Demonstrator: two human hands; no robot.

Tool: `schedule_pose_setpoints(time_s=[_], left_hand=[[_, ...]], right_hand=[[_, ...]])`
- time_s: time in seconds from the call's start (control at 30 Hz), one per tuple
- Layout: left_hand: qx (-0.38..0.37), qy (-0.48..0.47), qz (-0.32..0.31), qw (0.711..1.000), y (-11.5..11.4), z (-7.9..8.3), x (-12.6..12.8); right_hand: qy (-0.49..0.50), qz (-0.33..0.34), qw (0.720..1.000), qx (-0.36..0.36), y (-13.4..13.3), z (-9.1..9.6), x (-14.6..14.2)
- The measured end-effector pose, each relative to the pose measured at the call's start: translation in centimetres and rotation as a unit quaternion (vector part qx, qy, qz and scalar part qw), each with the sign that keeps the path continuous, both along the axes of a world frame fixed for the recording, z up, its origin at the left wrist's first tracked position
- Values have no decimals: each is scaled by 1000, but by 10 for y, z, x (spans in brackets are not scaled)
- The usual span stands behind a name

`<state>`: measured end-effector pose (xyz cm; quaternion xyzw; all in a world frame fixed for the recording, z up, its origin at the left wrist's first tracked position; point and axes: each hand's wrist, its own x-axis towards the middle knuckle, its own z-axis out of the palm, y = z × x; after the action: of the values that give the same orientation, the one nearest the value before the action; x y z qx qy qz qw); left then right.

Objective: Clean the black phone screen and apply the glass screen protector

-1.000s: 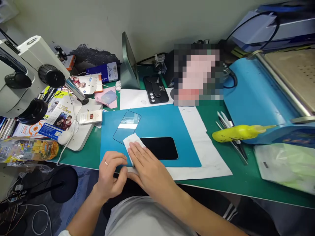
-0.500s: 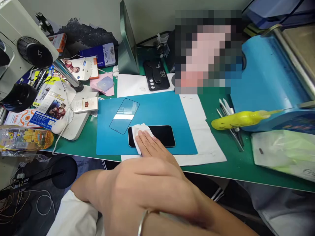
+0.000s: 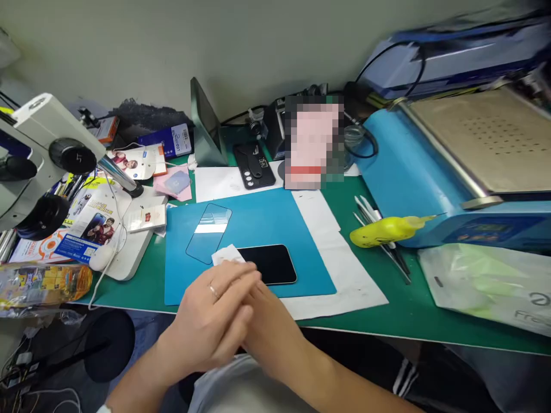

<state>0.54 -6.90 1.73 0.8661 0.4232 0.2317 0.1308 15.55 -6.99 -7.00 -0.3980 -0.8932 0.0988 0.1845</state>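
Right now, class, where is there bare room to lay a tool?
Bare: the blue mat between smartphone and black phone case; the green bench between white paper and plastic bag. Crowded: at left, around the microscope.

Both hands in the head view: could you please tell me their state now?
Left hand: open, fingers loosely extended, nothing visibly held.
Right hand: cannot be told; the left hand hides its fingers.
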Motion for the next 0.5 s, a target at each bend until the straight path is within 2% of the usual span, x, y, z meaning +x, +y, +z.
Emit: schedule_pose_setpoints(time_s=[0.1, 0.2, 0.3, 0.5], left_hand=[[12, 93, 49, 994, 10, -30, 10], [3, 129, 88, 988, -4, -48, 18], [-17, 150, 78, 985, -16, -52, 26], [-47, 193, 94, 976, 2, -45, 35]], right_hand=[[-23, -21, 998, 58, 9, -1, -16], [-39, -47, 997, 46, 0, -14, -21], [-36, -57, 997, 44, -11, -25, -17], [-19, -87, 994, 61, 3, -22, -12]])
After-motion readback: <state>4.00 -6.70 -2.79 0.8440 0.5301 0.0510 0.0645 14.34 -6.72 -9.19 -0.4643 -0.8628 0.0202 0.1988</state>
